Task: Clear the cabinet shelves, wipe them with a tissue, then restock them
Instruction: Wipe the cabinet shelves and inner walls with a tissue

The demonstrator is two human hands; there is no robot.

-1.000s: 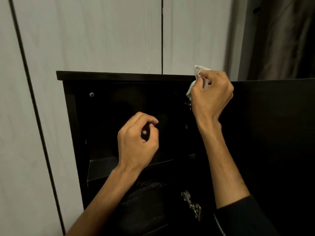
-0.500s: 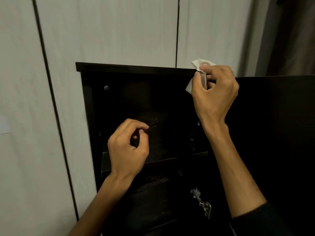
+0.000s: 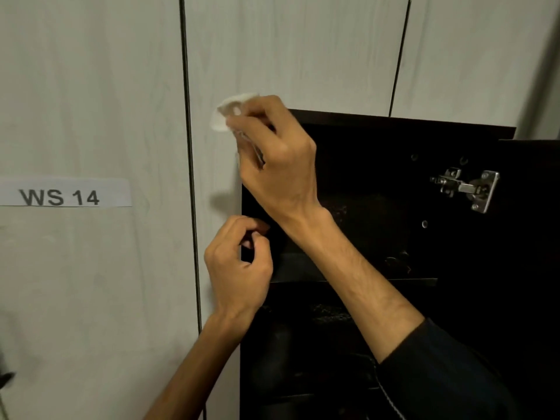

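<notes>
A dark cabinet point(image 3: 394, 125) stands open against a pale panelled wall. My right hand point(image 3: 278, 159) grips a crumpled white tissue point(image 3: 230, 112) at the cabinet's top left corner. My left hand point(image 3: 239, 268) hovers lower, by the cabinet's left side edge, with its fingers curled and thumb near the fingertips; nothing shows in it. An inner shelf point(image 3: 348, 272) is dimly seen inside. The lower compartment is too dark to read.
The cabinet door point(image 3: 533, 237) hangs open at the right on a metal hinge point(image 3: 466, 189). A paper label reading WS 14 point(image 3: 60, 192) is stuck on the wall at the left. A dark wall seam point(image 3: 189, 147) runs vertically beside the cabinet.
My right hand has carried the tissue from the cabinet's top right corner across to its top left corner. The view has swung left, and my left hand now sits at the cabinet's left edge.
</notes>
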